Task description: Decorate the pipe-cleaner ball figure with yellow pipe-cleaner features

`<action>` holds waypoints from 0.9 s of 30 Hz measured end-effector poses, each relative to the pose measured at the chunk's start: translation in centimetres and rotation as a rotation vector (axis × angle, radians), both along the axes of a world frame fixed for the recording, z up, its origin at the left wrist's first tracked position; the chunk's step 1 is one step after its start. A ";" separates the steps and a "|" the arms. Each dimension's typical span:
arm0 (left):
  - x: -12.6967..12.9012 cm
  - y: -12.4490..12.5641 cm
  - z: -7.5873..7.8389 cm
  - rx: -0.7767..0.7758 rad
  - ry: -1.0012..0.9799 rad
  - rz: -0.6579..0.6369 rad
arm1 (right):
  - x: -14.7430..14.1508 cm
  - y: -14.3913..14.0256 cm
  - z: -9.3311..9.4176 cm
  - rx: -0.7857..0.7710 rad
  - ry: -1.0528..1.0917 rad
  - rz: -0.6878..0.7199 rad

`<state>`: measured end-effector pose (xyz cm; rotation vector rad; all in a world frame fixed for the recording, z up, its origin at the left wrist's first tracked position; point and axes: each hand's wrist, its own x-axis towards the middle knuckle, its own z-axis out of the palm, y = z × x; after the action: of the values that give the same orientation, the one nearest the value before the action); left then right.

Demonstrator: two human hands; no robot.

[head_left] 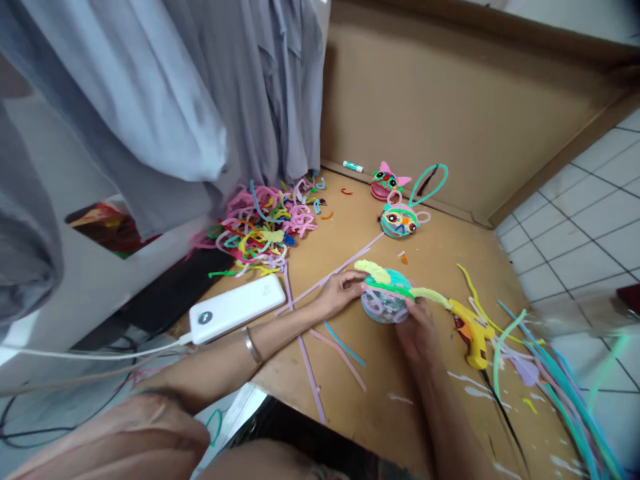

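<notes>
A round pipe-cleaner craft piece (386, 308) is held over the table between my two hands. Teal edges its disc, a green strip crosses it, lilac loops lie on its face, and two pale yellow pieces stick out at the top left and right. My left hand (341, 295) pinches its left edge with thumb and fingers. At the lower right edge, my right hand (419, 327) grips it, with some fingers hidden behind. Just right of my right hand lies a yellow glue gun (474, 333) with a black cord.
Behind are two pipe-cleaner animal heads, one teal with loop ears (399, 223), one pink-eared (384, 188), and a glue stick (353, 166). A pipe-cleaner pile (265, 227) and white power bank (237, 310) lie left. Loose pipe cleaners (565, 400) hang rightward. Cardboard (425, 100) walls the back.
</notes>
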<state>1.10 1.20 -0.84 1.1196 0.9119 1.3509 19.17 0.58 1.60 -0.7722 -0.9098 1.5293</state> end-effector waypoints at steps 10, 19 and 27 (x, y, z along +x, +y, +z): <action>0.1 0.0 -0.4 -0.002 0.044 0.004 | 0.6 0.0 -0.4 -0.071 0.058 -0.079; 0.4 0.4 -0.2 -0.045 -0.009 0.025 | 0.4 0.5 -0.6 -0.012 0.047 -0.035; 0.2 0.2 0.0 -0.139 -0.101 0.006 | -0.2 0.4 -0.3 -0.047 0.079 -0.080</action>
<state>1.31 1.38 -0.86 0.9348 0.9210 1.3167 18.98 0.96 1.27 -0.7674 -0.7789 1.5050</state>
